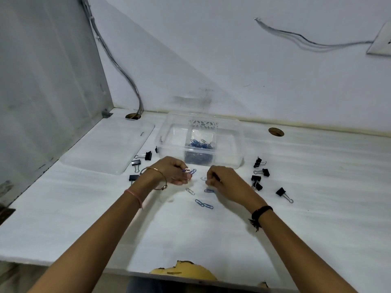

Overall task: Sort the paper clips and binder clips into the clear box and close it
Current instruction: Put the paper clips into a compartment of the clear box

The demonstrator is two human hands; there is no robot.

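Both hands work just in front of the open clear box (224, 132) on the white table (317, 197). The left hand (173, 171) is curled, its fingertips pinching a small bunch of blue paper clips (190, 171). The right hand (220, 178) is closed into a loose fist with a pale clip at its fingertips. A pile of blue clips (200, 143) lies in the box's middle compartment. Loose paper clips (204, 204) lie between the wrists, black binder clips (261, 172) are scattered on both sides, and the clear lid (105, 146) lies left of the box.
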